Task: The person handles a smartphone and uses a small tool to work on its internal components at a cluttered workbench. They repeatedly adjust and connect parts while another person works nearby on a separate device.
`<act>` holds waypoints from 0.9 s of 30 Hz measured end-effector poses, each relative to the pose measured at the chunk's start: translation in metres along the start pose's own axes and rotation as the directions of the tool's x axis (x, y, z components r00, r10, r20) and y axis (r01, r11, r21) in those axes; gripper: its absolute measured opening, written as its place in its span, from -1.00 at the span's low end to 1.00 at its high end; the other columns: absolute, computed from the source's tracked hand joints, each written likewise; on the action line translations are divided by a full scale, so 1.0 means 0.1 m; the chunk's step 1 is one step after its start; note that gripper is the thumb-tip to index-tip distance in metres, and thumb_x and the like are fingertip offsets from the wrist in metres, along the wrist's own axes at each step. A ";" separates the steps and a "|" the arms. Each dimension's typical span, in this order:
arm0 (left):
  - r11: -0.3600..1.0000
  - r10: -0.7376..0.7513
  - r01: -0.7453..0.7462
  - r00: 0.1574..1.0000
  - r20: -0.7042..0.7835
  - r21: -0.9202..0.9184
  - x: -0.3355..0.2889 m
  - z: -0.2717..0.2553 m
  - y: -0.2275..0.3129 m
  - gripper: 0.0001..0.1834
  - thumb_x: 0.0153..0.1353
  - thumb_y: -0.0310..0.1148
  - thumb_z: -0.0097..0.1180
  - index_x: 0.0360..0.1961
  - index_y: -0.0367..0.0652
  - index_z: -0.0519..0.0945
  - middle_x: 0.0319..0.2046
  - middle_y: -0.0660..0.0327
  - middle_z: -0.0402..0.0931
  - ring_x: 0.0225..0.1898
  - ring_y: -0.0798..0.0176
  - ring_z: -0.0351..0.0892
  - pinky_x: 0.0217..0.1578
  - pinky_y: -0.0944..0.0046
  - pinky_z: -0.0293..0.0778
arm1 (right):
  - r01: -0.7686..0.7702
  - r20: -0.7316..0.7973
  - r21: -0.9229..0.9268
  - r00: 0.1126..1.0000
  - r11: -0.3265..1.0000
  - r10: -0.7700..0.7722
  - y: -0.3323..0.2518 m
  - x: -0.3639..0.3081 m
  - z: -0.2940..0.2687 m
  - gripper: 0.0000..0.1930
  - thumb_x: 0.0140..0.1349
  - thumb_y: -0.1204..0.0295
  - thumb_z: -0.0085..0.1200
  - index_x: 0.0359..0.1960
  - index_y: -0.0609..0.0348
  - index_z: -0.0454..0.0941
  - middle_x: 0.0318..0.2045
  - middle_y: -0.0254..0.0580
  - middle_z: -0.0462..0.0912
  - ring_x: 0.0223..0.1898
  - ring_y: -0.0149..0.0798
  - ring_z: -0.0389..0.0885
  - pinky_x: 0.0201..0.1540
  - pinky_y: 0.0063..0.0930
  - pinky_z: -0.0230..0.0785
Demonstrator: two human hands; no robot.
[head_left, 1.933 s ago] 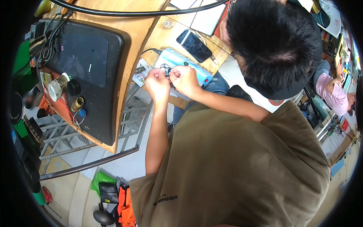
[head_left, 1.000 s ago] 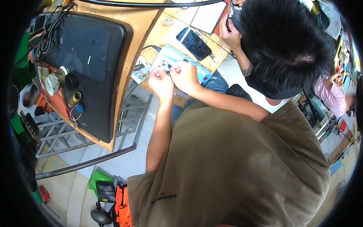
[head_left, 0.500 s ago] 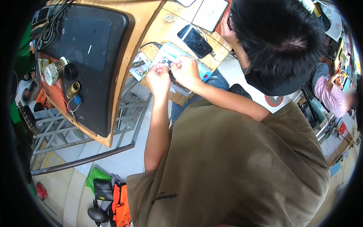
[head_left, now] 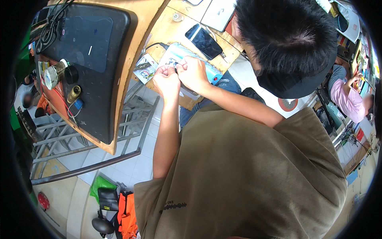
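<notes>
small part [head_left: 172,63] | pinched by left hand [head_left: 166,81], right hand [head_left: 193,73] | above blue mat [head_left: 175,52]

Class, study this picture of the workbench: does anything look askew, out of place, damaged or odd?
The dark smartphone lies askew near the wooden bench's edge. Both hands, left hand and right hand, pinch something too small to identify over a light blue flat case. Nothing looks spilled or broken.

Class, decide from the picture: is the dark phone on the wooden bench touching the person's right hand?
Apart. The head view shows the phone lying up the bench from the right hand, with a strip of bare wooden bench and light blue mat between them.
</notes>
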State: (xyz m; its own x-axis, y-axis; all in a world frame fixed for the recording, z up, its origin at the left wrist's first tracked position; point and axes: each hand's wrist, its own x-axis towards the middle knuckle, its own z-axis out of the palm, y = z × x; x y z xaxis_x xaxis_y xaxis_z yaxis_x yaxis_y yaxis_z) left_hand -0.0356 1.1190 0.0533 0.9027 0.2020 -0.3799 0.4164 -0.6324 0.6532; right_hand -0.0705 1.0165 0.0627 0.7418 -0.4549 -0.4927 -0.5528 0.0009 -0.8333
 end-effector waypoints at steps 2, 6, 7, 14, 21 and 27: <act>1.000 0.026 -0.025 0.999 -0.022 0.019 -0.02 -0.01 0.04 -0.83 0.22 -0.41 0.33 -0.33 -0.35 0.72 -0.49 0.04 0.72 -0.47 0.16 0.68 -0.33 0.12 0.56 | 0.020 0.002 -0.037 1.000 0.999 -0.020 -0.01 0.01 0.00 -0.84 0.12 0.46 0.27 -0.51 0.32 0.63 -0.49 0.17 0.69 -0.40 0.15 0.74 -0.27 -0.09 0.55; 0.992 0.074 -0.068 0.996 -0.047 0.111 -0.06 -0.04 0.13 -0.82 0.20 -0.39 0.33 -0.33 -0.34 0.72 -0.49 0.03 0.72 -0.47 0.12 0.69 -0.32 0.09 0.56 | 0.022 0.000 -0.036 1.000 0.999 -0.022 -0.01 0.03 0.01 -0.83 0.11 0.44 0.26 -0.51 0.33 0.64 -0.47 0.22 0.69 -0.37 0.19 0.73 -0.24 -0.08 0.55; 0.992 0.068 -0.063 0.997 -0.048 0.108 -0.06 -0.04 0.15 -0.81 0.20 -0.39 0.33 -0.33 -0.35 0.72 -0.49 0.03 0.72 -0.47 0.11 0.69 -0.32 0.08 0.56 | 0.026 0.003 -0.053 1.000 0.998 -0.025 0.00 0.04 0.01 -0.83 0.11 0.44 0.26 -0.51 0.33 0.65 -0.46 0.22 0.69 -0.37 0.19 0.73 -0.24 -0.08 0.55; 0.989 0.088 -0.081 0.995 -0.054 0.119 -0.02 -0.05 0.14 -0.80 0.21 -0.38 0.33 -0.30 -0.35 0.74 -0.49 0.02 0.72 -0.47 0.11 0.69 -0.32 0.10 0.56 | -0.039 0.031 0.018 0.999 0.999 0.039 0.08 0.05 0.05 -0.82 0.10 0.43 0.28 -0.51 0.33 0.66 -0.47 0.20 0.70 -0.37 0.14 0.75 -0.25 -0.11 0.57; 0.994 0.082 -0.084 0.996 -0.024 -0.069 -0.01 -0.08 -0.02 -0.77 0.26 -0.39 0.37 -0.24 -0.41 0.72 -0.42 0.04 0.74 -0.42 0.27 0.68 -0.34 0.25 0.55 | -0.030 0.015 -0.001 0.999 1.000 0.030 0.12 0.04 0.06 -0.82 0.11 0.42 0.31 -0.53 0.31 0.66 -0.52 0.15 0.69 -0.44 0.09 0.75 -0.31 -0.12 0.56; 0.998 0.036 -0.033 0.998 0.051 -0.054 -0.06 -0.10 -0.06 -0.79 0.30 -0.47 0.36 -0.19 -0.45 0.67 -0.34 0.09 0.74 -0.38 0.39 0.66 -0.33 0.40 0.54 | 0.059 -0.034 -0.047 0.998 0.997 -0.060 0.12 0.04 0.05 -0.81 0.11 0.43 0.30 -0.53 0.32 0.65 -0.54 0.16 0.68 -0.47 0.09 0.73 -0.34 -0.13 0.56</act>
State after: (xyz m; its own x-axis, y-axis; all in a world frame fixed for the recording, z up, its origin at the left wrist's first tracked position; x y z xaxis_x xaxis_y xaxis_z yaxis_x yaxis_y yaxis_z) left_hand -0.0426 1.1288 0.0579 0.9104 0.1411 -0.3889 0.3916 -0.5971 0.7001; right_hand -0.0725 1.0192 0.0498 0.7605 -0.4841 -0.4327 -0.5257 -0.0679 -0.8480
